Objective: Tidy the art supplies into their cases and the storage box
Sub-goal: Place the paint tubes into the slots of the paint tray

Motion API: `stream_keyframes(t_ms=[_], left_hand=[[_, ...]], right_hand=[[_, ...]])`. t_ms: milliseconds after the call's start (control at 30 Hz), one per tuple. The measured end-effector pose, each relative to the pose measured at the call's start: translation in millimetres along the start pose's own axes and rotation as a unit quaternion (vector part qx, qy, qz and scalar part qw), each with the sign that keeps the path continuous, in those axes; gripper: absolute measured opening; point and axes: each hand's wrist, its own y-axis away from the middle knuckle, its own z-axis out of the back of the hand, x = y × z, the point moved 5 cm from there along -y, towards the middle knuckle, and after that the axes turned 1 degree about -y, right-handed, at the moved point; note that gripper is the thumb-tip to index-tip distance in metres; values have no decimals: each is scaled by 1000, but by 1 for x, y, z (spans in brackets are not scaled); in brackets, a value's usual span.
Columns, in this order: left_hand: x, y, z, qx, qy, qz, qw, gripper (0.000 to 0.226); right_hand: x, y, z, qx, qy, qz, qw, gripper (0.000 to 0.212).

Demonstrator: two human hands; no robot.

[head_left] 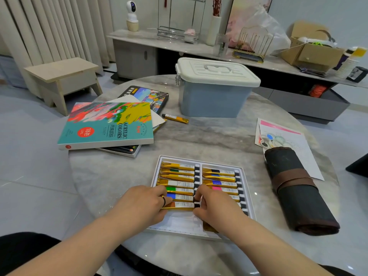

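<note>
Two hands: left (pixel 143 204), right (pixel 216 209) | pinch paint tube (pixel 180 205) ends | at tray (pixel 199 159)

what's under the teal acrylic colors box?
Under the teal cardboard acrylic paint box: a white paper sheet pokes out at the right edge, and a shallow pale tray of pencils shows at the near edge. How far either extends underneath is hidden.

The left forearm (pixel 83 248) and right forearm (pixel 278 244) are bare from the frame's lower edge up to the wrists. A thin black band (pixel 163 201) circles one finger of the left grip (pixel 143 204); it may be a ring, though it is too small to be sure. Black clothing (pixel 23 253) fills the lower left corner beneath the left forearm, and a narrow dark strip shows at the lower right
</note>
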Motion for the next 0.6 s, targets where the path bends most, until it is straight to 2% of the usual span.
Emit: stream_keyframes(t_ms=[167,433,600], left_hand=[[-1,-1,-2,17,19,-3,1000,32],[3,-5,0,1,55,-1,999,31],[5,-8,14,20,125,62,990,37]], right_hand=[[2,-4,0,-15,38,21,999,24],[3,-8,-1,-13,76,31,997,23],[5,-8,-2,-2,114,40,993,25]])
